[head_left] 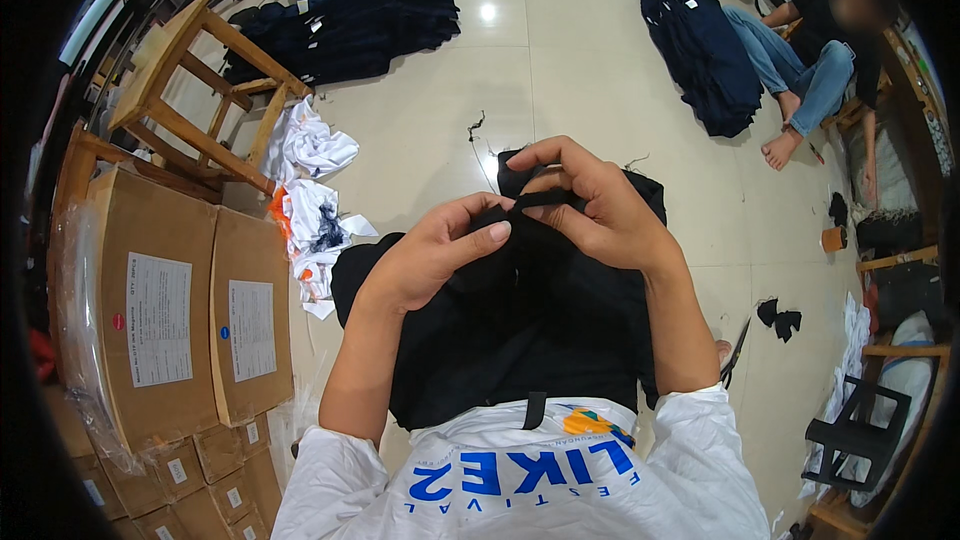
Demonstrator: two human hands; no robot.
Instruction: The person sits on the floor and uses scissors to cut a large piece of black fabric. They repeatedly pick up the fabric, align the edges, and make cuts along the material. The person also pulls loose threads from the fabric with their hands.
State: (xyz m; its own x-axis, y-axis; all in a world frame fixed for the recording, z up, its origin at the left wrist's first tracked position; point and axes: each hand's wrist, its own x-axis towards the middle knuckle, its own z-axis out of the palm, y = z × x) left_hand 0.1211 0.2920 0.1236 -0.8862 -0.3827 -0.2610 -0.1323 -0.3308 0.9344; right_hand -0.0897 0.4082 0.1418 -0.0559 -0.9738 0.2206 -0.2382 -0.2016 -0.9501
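Black cloth (520, 340) lies across my lap and legs. A narrow folded strip (540, 198) of it is raised between my two hands. My left hand (435, 248) pinches the strip's left end between thumb and fingers. Just to its right, my right hand (608, 202) grips the same strip, its thumb below and its fingers curled over the top. The fingertips of both hands nearly meet. Whether something small is also between them, I cannot tell. A loose thread (483, 160) trails on the floor beyond my hands.
Large cardboard boxes (165, 310) and a wooden stool (180, 100) stand left, beside crumpled white cloths (310, 145). Piles of dark garments (700, 50) lie farther off; a person (825, 50) sits at right. Black scraps (780, 318) and a black plastic stool (865, 430) are on the right.
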